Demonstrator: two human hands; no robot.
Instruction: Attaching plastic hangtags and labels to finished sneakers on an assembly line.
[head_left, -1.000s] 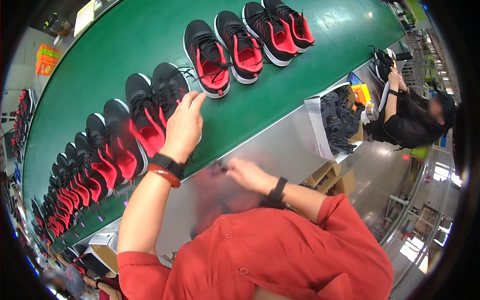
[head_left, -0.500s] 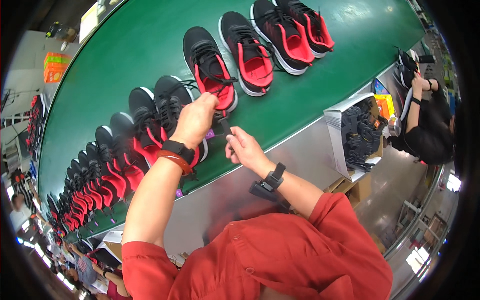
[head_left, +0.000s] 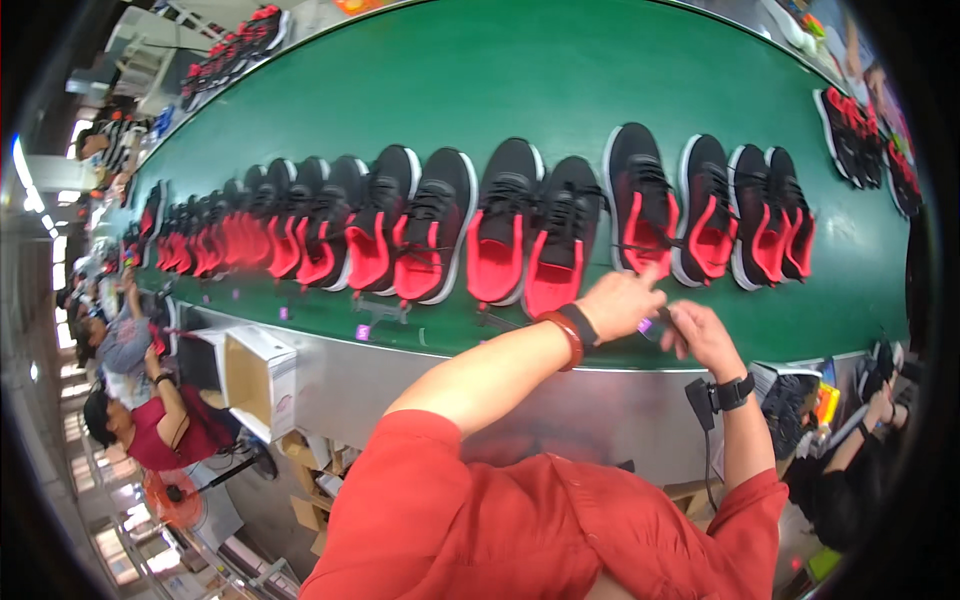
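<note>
My left hand [head_left: 622, 300] is at the heel of a black and coral lace-up sneaker [head_left: 640, 180], with its fingers bent against the heel edge. Close beside it, my right hand [head_left: 703, 338] is closed with thumb and fingers pinched on a small dark strip [head_left: 668, 318], partly hidden and blurred. A purple tag [head_left: 645, 326] shows between the two hands. Just left of them stands another sneaker [head_left: 563, 235], its coral heel toward me. To the right is a sneaker [head_left: 708, 205] with loosened laces.
A long row of sneakers [head_left: 300, 220] runs leftward along the green table [head_left: 500, 70]. An open white carton [head_left: 262, 375] stands below the table's edge. A box of black pieces [head_left: 790, 410] is at right, near a co-worker's arm [head_left: 850, 445]. Another person [head_left: 160, 420] sits at left.
The view has turned, so the shoe row now lies more level. Both hands remain close together at a sneaker's heel, and the dark strip is less visible between them.
</note>
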